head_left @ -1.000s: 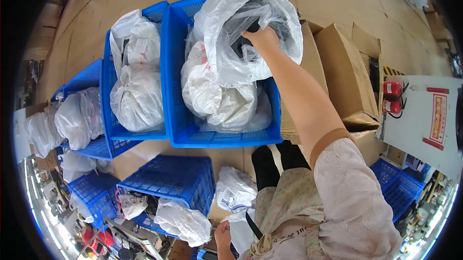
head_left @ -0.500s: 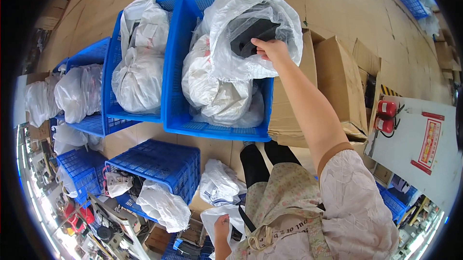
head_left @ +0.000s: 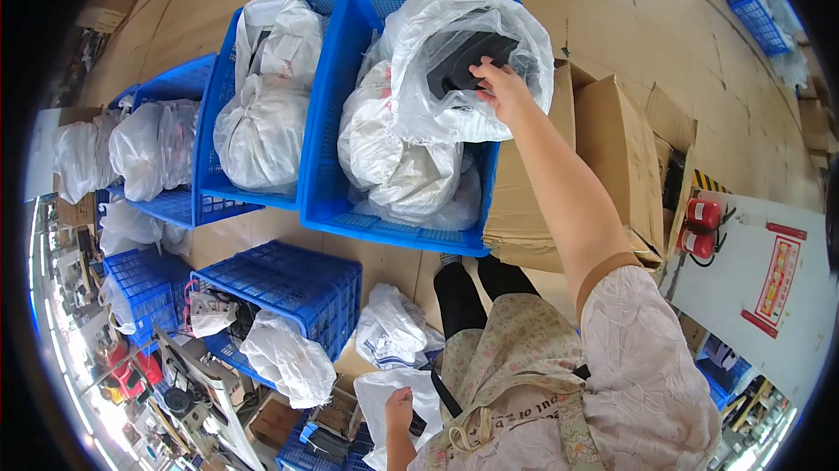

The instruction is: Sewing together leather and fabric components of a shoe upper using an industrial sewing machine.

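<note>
My right hand reaches into an open white woven sack with a clear plastic lining. Its fingers are closed on a thin black sheet-like piece inside; its exact kind does not show. The sack sits at the far end of a blue crate, beside another stuffed white sack. Low in the view, close to my body, my left hand is curled at a white plastic bag, apparently gripping its edge. Something dark shows inside that bag.
Left of the crate stands another blue crate with white bags. Open cardboard boxes adjoin it on the right. A blue crate lies on its side lower left, near a white bag. Red fire extinguishers stand at right.
My right hand has shifted slightly right, and the black piece has moved and turned within the sack. The view has shifted a little. My left hand stays near the white plastic bag.
</note>
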{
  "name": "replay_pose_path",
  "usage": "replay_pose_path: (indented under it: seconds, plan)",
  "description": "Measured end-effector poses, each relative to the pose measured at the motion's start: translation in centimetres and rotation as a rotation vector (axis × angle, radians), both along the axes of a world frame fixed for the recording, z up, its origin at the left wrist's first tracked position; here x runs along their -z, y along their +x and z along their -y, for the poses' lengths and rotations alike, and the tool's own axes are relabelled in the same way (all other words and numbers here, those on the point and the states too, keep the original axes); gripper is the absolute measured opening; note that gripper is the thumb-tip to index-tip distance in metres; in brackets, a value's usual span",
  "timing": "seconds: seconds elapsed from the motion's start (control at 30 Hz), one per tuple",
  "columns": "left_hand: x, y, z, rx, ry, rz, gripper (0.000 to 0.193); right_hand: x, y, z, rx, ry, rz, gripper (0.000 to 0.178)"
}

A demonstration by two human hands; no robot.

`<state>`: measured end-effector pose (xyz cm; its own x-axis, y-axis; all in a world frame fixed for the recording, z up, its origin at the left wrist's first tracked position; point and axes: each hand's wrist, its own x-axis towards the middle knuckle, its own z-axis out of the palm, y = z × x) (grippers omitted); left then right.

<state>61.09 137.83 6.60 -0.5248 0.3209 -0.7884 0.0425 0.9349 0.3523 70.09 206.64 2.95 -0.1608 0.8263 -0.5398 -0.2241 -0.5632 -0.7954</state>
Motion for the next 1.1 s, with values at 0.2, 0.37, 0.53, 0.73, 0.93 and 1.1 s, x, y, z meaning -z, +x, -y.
replay_pose_path:
  seconds: [0.2, 0.37, 0.53, 0.73, 0.93, 1.1]
  plan:
    - [-0.6, 0.2, -1.8, 0.021, 0.031, -0.028, 0.020, -0.8, 0.9, 0.4, -0.083, 0.049, -0.057, 0.049]
    - [0.8, 0.4, -2.1, 0.045, 0.045, -0.029, 0.023, -3.0, 1.6, -0.2, -0.153, -0.028, -0.148, 0.034]
    - [0.9, 1.7, -2.0, -0.042, 0.077, -0.041, 0.022, -6.8, 2.9, -0.5, -0.209, -0.124, -0.359, 0.023]
    - [-1.7, 5.4, 1.2, -0.037, 0.027, -0.210, 0.024, -13.3, 3.0, 9.2, -0.554, 0.089, -0.412, 0.057]
    - [-7.1, 7.3, -1.7, -0.770, 0.373, 0.009, 0.032, -9.5, 0.5, 32.3, -1.115, -0.648, -0.323, 0.064]
    - [-12.0, 10.6, 1.7, -1.547, 0.791, 0.335, 0.035, -11.9, -3.7, 49.1, -1.933, -0.866, -0.353, 0.065]
